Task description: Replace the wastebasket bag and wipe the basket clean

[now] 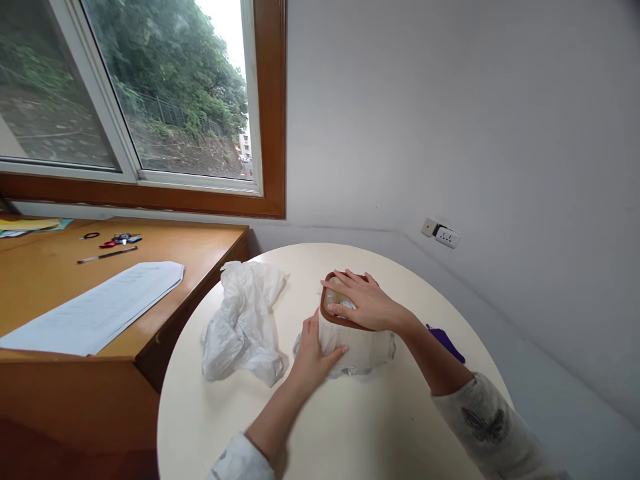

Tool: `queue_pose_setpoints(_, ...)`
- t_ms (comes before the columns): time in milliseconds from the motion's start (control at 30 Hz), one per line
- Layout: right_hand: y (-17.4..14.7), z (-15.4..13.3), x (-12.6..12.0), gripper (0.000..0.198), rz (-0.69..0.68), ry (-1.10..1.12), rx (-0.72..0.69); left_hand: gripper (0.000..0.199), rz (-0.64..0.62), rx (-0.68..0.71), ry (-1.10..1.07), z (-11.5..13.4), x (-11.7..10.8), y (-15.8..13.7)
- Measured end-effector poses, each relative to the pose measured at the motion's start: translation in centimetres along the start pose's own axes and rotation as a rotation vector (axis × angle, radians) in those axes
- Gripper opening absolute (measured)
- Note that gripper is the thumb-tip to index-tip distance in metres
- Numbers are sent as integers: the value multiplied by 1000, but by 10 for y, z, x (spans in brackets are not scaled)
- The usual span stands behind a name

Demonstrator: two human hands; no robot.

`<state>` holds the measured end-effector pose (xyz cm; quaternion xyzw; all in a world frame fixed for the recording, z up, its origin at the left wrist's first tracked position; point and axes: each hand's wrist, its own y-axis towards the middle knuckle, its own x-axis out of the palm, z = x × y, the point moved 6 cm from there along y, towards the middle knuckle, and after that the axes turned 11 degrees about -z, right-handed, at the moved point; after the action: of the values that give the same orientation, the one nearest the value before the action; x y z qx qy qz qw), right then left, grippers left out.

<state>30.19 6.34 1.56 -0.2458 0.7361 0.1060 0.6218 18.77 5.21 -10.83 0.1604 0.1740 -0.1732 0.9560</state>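
Observation:
A food container with a brown-rimmed, see-through lid (334, 323) stands in front of me on a round white table (425, 413). My right hand (363, 300) lies flat across the lid with its fingers spread, covering much of it. At the near left corner, my left hand (315, 353) is cupped against the container's side, fingers pointing up and thumb stretched along the front. Crumpled clear plastic (367, 357) surrounds the container's lower part. What is inside cannot be made out clearly.
Left of my hands lies a crumpled white plastic bag (245, 320). A purple object (447, 343) is partly hidden behind my right forearm. On the wooden desk (210, 247) are papers (105, 307), a pen (107, 255) and keys (123, 239). A wall socket (447, 236) is beyond.

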Motion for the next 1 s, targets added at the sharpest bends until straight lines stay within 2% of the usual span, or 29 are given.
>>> queue_pose_setpoints(133, -1, 2, 0, 58, 55, 111, 13, 70, -50, -86, 67, -10, 3, -2)
queue_pose_setpoints(300, -1, 22, -1, 54, 310, 252, 221, 67, -21, -103, 129, -12, 3, -4)
queue_pose_setpoints(367, 3, 29, 2, 55, 335, 270, 302, 66, 3, -93, 141, -10, 2, -5)
queue_pose_setpoints(467, 12, 32, 7, 59, 295, 250, 358, 62, 66, -84, 170, -9, -2, -5)
queue_pose_setpoints(633, 35, 30, 4, 58, 280, 225, 287, 59, 287, -36, 231, -6, -16, -9)
queue_pose_setpoints(767, 59, 32, 1, 56, 292, 208, 244, 45, 392, 17, 244, 1, -23, -13)
queue_pose_setpoints(900, 88, 35, -3, 54, 282, 192, 202, 34, 414, 12, 224, 3, -25, -15)
queue_pose_setpoints(1000, 108, 37, -4, 53, 254, 171, 188, 27, 332, -4, 222, 1, -19, -11)
